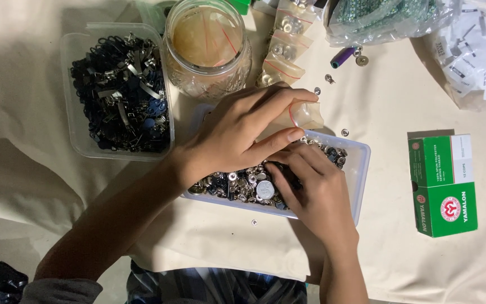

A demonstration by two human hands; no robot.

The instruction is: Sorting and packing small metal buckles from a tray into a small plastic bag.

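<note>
Left hand (237, 132) over the near clear plastic tray (360, 169), grip narrow, thumb and forefinger pinching the mouth of a small clear zip bag (309, 114) with a red seal line, bag held just above the tray's far rim. Right hand (310, 188) down in the same tray, fingers curled into the heap of metal snap buttons (237, 183); grip partly closed among them, cannot tell whether any one button is held. Tray resting on the cream cloth-covered counter (383, 253), directly in front of the body.

Behind the left hand, a glass jar (208, 48) with more small bags inside. Left of the jar, a second clear tray (77, 90) full of dark clips and metal pieces. Right of the jar, a row of filled small zip bags (285, 48). A few loose snaps (329, 79) scattered on the cloth near a purple thread spool (342, 57). Well apart to the right, a green and white cardboard box (442, 184). At the far right corner, clear plastic bags with packets (473, 50).
</note>
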